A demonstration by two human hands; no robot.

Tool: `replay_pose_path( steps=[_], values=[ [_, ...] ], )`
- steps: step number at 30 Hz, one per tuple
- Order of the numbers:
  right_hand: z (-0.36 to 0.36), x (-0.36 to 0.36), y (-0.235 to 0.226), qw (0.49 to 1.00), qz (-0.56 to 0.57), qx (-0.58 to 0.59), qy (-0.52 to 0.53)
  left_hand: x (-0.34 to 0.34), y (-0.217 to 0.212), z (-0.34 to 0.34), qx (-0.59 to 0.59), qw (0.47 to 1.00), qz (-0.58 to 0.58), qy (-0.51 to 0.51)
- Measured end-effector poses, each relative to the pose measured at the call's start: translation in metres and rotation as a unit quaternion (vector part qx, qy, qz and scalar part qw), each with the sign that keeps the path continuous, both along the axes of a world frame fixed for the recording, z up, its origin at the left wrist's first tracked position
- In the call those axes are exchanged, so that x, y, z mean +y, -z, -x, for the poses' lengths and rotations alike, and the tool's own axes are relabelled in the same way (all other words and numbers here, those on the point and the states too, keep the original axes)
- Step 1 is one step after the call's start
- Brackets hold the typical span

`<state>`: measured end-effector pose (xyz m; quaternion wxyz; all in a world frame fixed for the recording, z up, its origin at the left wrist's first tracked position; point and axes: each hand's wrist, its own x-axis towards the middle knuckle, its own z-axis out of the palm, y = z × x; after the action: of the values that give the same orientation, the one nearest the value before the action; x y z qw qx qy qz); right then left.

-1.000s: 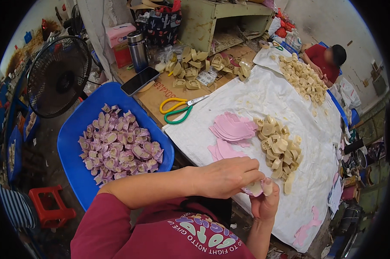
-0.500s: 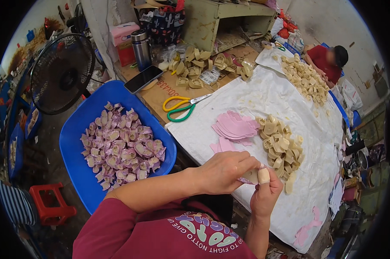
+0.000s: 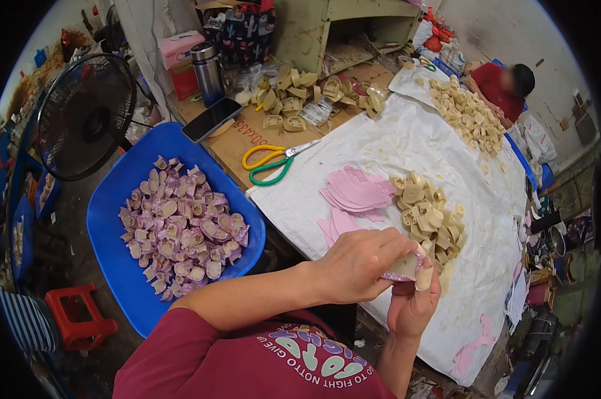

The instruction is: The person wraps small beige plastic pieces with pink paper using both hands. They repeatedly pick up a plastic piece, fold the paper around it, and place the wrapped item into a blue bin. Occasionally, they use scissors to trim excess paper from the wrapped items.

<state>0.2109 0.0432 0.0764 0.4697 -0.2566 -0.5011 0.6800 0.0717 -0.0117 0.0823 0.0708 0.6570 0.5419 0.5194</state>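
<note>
Two hands meet over the near edge of the white sheet [image 3: 406, 139], working one small cream piece [image 3: 405, 267].

Left hand [image 3: 357, 263] pinches the piece together with a pink cover, right hand [image 3: 413, 302] cups it from below; the fingers hide the wrap, so it may be only half on. If the pinch slackens, the cover could slide off crooked, or the piece could drop off the table edge. Pink sheets [image 3: 353, 193] lie beside the cream pile [image 3: 430, 216]; wrapped pieces fill the blue tub [image 3: 114, 266]. A pink box [image 3: 181, 48] stands far left.
</note>
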Motion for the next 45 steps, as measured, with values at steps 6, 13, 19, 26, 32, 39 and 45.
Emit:
replay_pose_path(
  steps=[6, 13, 19, 26, 32, 39, 45],
  values=[
    [-0.012, 0.009, 0.010, 0.975, -0.135, -0.171, 0.045, 0.000, 0.002, -0.008, 0.001, 0.997, 0.071, -0.018],
    [-0.006, 0.007, 0.013, 0.978, -0.118, -0.166, 0.046, -0.002, 0.007, -0.011, -0.003, 0.995, 0.089, -0.038],
    [-0.010, 0.001, 0.000, 0.997, 0.010, -0.079, -0.022, -0.003, 0.007, -0.013, -0.015, 0.993, 0.111, -0.037],
    [-0.012, 0.005, 0.016, 0.989, -0.045, -0.142, -0.024, -0.005, 0.016, -0.013, -0.024, 0.992, 0.119, -0.044],
    [-0.013, 0.004, 0.021, 0.989, -0.045, -0.136, -0.025, -0.006, 0.020, -0.012, -0.023, 0.991, 0.123, -0.047],
    [-0.013, 0.002, 0.006, 0.987, -0.022, -0.145, -0.069, -0.007, 0.015, -0.011, -0.019, 0.992, 0.117, -0.049],
    [-0.010, 0.002, 0.011, 0.973, -0.086, -0.213, -0.033, -0.004, 0.017, -0.010, -0.023, 0.990, 0.131, -0.053]
  ],
)
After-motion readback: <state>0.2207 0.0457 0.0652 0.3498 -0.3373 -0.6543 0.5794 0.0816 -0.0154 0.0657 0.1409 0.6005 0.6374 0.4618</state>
